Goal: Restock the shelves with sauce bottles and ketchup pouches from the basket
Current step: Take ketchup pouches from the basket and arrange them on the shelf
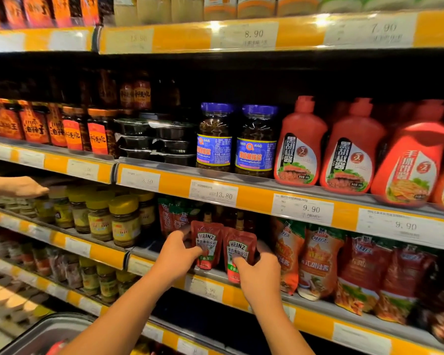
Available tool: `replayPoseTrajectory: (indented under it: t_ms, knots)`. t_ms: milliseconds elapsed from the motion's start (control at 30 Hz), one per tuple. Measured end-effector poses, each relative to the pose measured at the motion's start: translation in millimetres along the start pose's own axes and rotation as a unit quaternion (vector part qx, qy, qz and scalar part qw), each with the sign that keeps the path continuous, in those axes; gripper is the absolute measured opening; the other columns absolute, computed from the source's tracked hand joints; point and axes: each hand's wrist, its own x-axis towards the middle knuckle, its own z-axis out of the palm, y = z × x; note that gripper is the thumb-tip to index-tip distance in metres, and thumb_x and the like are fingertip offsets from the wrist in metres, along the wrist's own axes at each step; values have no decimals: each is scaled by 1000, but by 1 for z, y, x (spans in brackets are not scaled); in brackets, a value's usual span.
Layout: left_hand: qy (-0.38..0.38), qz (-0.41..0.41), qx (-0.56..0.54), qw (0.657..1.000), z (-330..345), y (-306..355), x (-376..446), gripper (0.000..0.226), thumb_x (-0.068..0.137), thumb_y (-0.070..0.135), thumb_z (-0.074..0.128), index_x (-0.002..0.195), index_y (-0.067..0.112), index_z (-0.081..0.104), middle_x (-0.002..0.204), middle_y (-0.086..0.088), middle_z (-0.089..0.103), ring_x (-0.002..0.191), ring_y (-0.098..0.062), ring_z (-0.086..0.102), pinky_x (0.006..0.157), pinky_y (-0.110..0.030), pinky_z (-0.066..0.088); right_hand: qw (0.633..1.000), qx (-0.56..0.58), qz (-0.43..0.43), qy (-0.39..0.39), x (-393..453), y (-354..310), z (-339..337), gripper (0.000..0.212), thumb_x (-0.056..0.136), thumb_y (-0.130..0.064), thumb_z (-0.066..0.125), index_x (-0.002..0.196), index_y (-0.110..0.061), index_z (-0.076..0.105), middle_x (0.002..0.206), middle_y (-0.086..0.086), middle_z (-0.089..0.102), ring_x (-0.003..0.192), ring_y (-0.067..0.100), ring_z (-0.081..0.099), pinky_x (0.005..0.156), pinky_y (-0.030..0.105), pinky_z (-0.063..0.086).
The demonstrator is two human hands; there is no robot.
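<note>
Here the left hand (176, 248) pinches one Heinz ketchup pouch (207, 248) and the right hand (260, 269) its neighbour (239, 253), each grip closed on its pouch, both upright just left of the orange sauce pouches (315, 262); the basket is unseen, so what remains I cannot tell.

Both arms reach forward — left hand (176, 254) and right hand (260, 272) curled, gripping.

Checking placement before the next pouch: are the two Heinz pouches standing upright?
Roughly upright, spouts up. The left pouch and right pouch stand at the shelf edge, each gripped by a hand.
</note>
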Motion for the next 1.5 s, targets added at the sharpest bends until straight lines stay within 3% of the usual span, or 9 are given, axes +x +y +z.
replayPoseTrajectory:
  t_ms: [167,433,600,700,767,900,1067,1200,1500]
  knots:
    - [-10,14,52,998,-4,-1,2,42,83,32,85,119,26,65,107,7,75,100,-16,70,93,-45,58,998,-54,4,-10,-3,2,1,16,85,-29,79,82,-32,64,75,-12,70,66,6,67,63,38,62]
    - [-8,33,150,988,-4,-1,0,36,83,39,85,110,24,65,101,9,71,92,-9,67,80,-33,58,988,-152,14,-37,-5,1,-7,15,91,-27,73,89,-25,59,92,-6,66,80,13,64,70,38,60]
    - [-22,33,139,989,-2,1,5,28,84,34,85,107,30,67,79,11,74,64,-2,63,55,-14,44,986,-163,20,-30,-4,-3,-3,11,93,-27,73,95,-24,63,96,-5,68,85,16,67,73,37,61]
    - [-13,-1,138,990,1,-1,10,17,86,26,84,85,19,68,49,12,61,39,-4,47,39,-14,34,982,-183,27,-24,-2,-5,0,12,94,-23,70,94,-23,58,97,-2,68,82,18,66,70,36,61]
    - [-2,-27,133,991,4,-3,13,33,86,20,83,67,11,57,41,7,49,33,-6,39,35,-16,30,981,-191,28,-23,-1,-6,3,14,94,-19,67,98,-23,55,97,-1,68,80,19,65,67,34,59]
    - [-8,-46,120,992,10,-2,17,25,87,18,81,77,8,61,67,-10,62,56,-18,53,51,-27,45,974,-225,28,-28,4,-7,5,13,94,-14,61,99,-20,51,102,6,69,82,23,63,73,37,59]
    - [2,-22,87,996,17,5,13,32,89,22,81,113,6,69,100,-15,76,91,-32,72,81,-45,62,978,-207,19,-14,9,-7,11,61,91,-5,58,148,-18,40,121,13,64,98,32,65,79,37,59]
    - [3,-35,60,998,22,9,14,31,90,22,81,115,11,67,100,-1,72,90,-23,67,77,-34,57,979,-202,37,-6,14,-9,12,55,92,-3,59,143,-18,46,121,13,62,97,32,66,77,36,59]
    - [6,-75,59,995,29,5,18,17,89,1,67,94,14,58,95,-9,68,81,-24,59,70,-31,48,977,-210,45,-8,13,-12,13,58,92,-7,62,146,-18,43,121,15,62,100,35,66,80,39,60]
